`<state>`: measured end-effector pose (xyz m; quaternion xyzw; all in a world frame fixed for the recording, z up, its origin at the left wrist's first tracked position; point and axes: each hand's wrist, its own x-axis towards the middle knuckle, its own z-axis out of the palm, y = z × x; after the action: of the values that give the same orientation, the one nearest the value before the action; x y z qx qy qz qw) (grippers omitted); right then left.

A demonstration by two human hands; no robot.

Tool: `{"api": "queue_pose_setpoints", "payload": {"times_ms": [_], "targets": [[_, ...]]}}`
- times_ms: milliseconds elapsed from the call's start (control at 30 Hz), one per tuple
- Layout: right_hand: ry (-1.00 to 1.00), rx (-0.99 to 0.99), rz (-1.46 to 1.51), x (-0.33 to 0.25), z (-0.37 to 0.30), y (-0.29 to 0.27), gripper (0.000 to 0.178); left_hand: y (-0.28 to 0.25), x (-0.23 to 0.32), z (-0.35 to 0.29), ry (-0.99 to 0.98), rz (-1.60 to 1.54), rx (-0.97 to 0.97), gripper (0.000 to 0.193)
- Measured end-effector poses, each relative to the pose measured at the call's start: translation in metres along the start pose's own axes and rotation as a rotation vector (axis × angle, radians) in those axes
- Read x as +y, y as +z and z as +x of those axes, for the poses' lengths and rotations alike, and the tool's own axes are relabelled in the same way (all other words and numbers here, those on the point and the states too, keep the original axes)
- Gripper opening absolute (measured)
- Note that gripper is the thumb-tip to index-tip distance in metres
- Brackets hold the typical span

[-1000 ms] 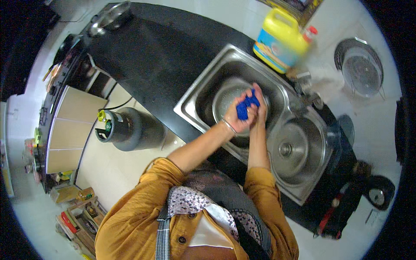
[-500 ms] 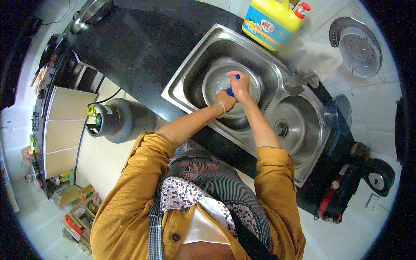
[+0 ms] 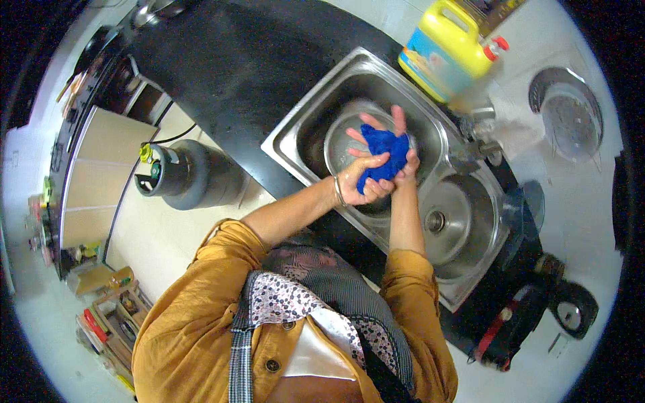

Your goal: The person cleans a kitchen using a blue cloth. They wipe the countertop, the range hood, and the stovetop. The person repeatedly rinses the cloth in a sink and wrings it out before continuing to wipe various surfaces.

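Observation:
A crumpled blue cloth (image 3: 390, 149) is between my two hands, above the left basin of the steel sink (image 3: 310, 138). My left hand (image 3: 359, 180) is closed on its near left part, thumb on top and fingers curled below. Behind the cloth my right hand (image 3: 407, 168) spreads its fingers, which stick out past the cloth's far and left edges; its palm is mostly covered. Under the hands, a round metal basin (image 3: 338, 140) sits in the sink, partly hidden by them. A bracelet circles my left wrist.
At the sink's far edge stand a yellow jug (image 3: 443, 57) with a red pump and a faucet (image 3: 470, 154). The smaller right basin (image 3: 463, 218) has a drain. Left of the black counter (image 3: 222, 74), a grey gas cylinder (image 3: 201, 176) stands on the floor.
Earlier my hands were bunched close together around the blue cloth, low over the metal basin. Now they are nearer to me, the cloth shows more spread out, and my right fingers have opened wide.

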<state>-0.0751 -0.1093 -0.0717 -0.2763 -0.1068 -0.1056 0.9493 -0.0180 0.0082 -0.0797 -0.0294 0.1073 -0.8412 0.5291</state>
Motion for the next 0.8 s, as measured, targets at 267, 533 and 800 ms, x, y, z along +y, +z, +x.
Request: {"api": "queue_pose_setpoints", "payload": {"times_ms": [267, 533, 800], "targets": [[0.022, 0.371, -0.396, -0.039, 0.025, 0.049, 0.041, 0.043, 0.004, -0.001, -0.02, 0.273, 0.072, 0.016], [0.183, 0.636, -0.934, -0.012, 0.025, 0.018, 0.024, 0.023, 0.008, 0.01, 0.105, 0.751, 0.593, 0.023], [0.113, 0.675, -1.535, 0.041, 0.002, -0.074, 0.019, -0.058, 0.015, 0.03, 0.328, 1.358, 1.15, 0.036]]}}
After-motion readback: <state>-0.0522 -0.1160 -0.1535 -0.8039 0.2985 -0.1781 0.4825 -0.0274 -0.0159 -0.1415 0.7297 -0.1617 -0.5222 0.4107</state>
